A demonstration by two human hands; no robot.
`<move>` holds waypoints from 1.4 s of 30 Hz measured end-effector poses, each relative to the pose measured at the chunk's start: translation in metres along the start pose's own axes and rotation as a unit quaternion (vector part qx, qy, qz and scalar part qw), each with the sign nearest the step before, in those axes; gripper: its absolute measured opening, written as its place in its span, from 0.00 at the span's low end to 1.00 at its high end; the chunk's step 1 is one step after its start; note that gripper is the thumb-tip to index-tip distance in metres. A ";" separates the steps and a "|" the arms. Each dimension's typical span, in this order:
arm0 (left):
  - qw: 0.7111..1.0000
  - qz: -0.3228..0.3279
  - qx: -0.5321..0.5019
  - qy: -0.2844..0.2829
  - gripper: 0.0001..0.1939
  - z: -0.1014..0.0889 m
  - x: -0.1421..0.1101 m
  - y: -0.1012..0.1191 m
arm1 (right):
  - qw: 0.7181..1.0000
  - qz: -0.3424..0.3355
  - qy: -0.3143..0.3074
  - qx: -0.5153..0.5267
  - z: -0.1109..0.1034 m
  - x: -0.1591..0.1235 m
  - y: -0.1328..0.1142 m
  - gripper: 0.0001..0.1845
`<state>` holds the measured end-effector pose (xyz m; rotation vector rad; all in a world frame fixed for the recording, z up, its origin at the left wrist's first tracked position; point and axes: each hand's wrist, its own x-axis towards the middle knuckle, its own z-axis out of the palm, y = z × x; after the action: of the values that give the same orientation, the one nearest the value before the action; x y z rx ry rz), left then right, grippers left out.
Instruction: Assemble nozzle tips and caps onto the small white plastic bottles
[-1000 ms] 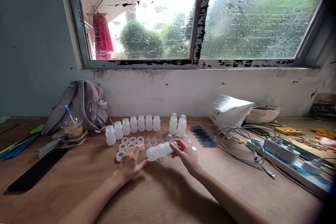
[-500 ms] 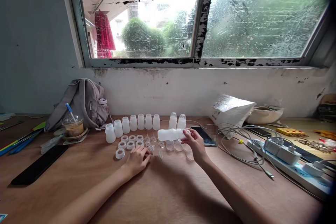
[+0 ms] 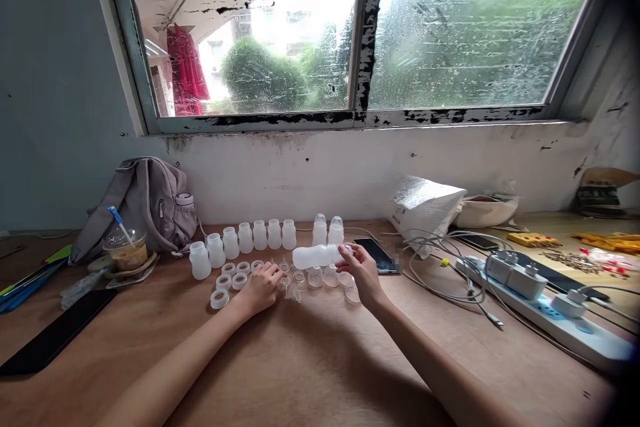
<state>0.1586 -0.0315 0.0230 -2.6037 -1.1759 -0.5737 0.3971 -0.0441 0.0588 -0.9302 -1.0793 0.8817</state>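
My right hand [image 3: 359, 270] is closed on the capped end of a frosted baby bottle [image 3: 311, 257], which lies sideways in the air above the table. Over the white screw rings [image 3: 219, 298] rests my left hand [image 3: 261, 288], its fingers spread forward and holding nothing I can see. Clear silicone nipples [image 3: 297, 295] lie just beyond its fingertips, partly hidden. Beneath the held bottle are several clear caps [image 3: 330, 278]. Open bottle bodies [image 3: 245, 238] form a row behind, and two capped bottles [image 3: 336, 230] stand upright to their right.
At left are a grey backpack [image 3: 145, 200], an iced drink cup [image 3: 126, 250] and a black phone-like slab [image 3: 57, 330]. To the right lie a phone [image 3: 377, 257], a white bag [image 3: 425, 210], tangled cables [image 3: 425, 287] and a power strip [image 3: 545, 310].
The camera view has turned slightly, so everything sits further left. My left hand has moved a little forward over the rings and nipples. The bottle stays in my right hand.
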 end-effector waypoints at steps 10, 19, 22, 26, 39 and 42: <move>0.998 -0.039 -0.007 0.038 0.21 0.012 0.004 0.005 | 1.000 -0.004 -0.006 -0.017 -0.002 -0.001 0.000 0.21; 0.996 -0.081 0.000 0.042 0.13 0.028 0.008 -0.003 | 1.000 0.000 -0.004 -0.014 -0.002 -0.002 0.001 0.21; 0.995 -0.094 -0.003 0.043 0.11 0.030 0.009 -0.005 | 1.000 0.003 -0.005 -0.011 -0.002 -0.002 0.001 0.21; 0.992 -0.109 -0.010 0.064 0.11 0.026 0.009 -0.002 | 1.000 0.004 -0.004 -0.012 -0.002 -0.001 0.001 0.21; 0.986 -0.081 -0.137 0.054 0.05 0.003 -0.012 0.027 | 1.000 -0.010 -0.012 -0.019 -0.001 -0.004 -0.001 0.21; 0.974 -0.116 -0.183 0.067 0.06 -0.002 -0.020 0.019 | 1.000 -0.006 -0.015 -0.020 0.000 -0.004 0.000 0.21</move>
<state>0.1608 -0.0580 0.0151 -2.6758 -1.4592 -1.0920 0.3963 -0.0476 0.0572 -0.9460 -1.1302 0.8700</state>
